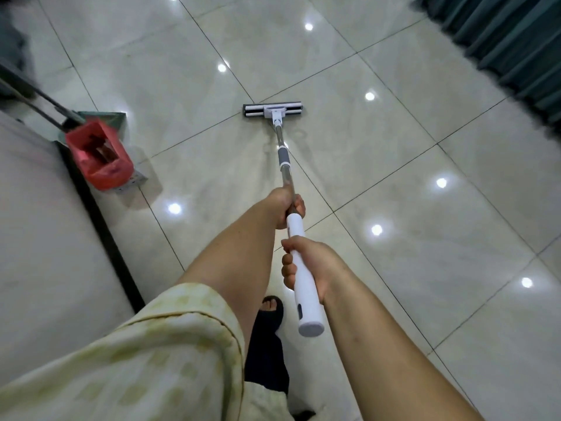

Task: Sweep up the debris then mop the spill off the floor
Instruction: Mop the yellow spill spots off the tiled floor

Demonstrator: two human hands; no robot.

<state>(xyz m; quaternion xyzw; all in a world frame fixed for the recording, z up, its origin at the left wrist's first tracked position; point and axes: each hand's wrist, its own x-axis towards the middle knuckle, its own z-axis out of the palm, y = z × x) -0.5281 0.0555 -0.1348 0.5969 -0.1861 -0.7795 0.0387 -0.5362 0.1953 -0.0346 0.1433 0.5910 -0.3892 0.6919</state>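
A white mop [283,153] with a flat white-and-black head [272,110] rests on the glossy tiled floor ahead of me. Its shaft runs back toward me. My left hand [287,208] is closed around the metal part of the shaft, just above the white grip. My right hand [306,265] holds the thick white grip lower down, near its end. A faint wet streak [270,147] shows on the tile beside the shaft, behind the mop head. No debris is visible on the floor.
A red dustpan [98,154] with a dark long handle stands at the left beside a green broom head [106,120]. A white surface with a black edge [100,226] runs along the left. Dark green curtains [516,41] hang at the top right. My sandalled foot [270,311] is below.
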